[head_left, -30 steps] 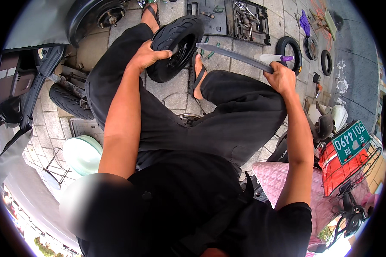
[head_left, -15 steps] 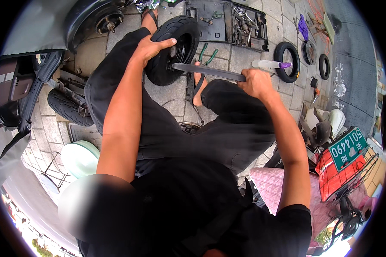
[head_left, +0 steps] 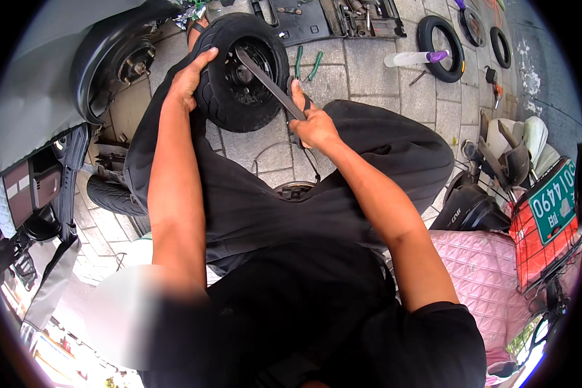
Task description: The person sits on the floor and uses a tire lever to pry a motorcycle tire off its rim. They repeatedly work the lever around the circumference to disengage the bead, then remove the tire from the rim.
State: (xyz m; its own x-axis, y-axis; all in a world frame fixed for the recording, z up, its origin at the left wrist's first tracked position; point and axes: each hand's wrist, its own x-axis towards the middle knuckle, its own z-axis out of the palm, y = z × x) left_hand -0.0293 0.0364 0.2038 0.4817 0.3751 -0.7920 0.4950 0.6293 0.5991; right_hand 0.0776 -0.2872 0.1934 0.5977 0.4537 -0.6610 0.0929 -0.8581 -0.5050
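Note:
A small black wheel (head_left: 244,81) with its tyre on stands upright and slightly tilted between my feet, its rim turned partly toward me. My left hand (head_left: 191,81) grips the tyre's left side, the thumb lying over the sidewall and the fingers hidden behind the tread. In my right hand (head_left: 315,128) is a long flat metal tyre lever (head_left: 270,84), fingers wrapped round its near end. The lever slants up to the left across the wheel, its far tip at the inner rim. Whether the tip is hooked under the tyre's edge I cannot tell.
Green-handled pliers (head_left: 315,66) lie on the paving right of the wheel. Behind them sits an open black tool case (head_left: 304,26). A loose tyre (head_left: 427,32) and a white bottle with a purple cap (head_left: 407,59) are farther right. A vehicle's hub (head_left: 136,68) stands at left.
My right hand has swung left and nearer to the wheel, so the lever now points steeply up to the left. The wheel has turned its rim more toward me.

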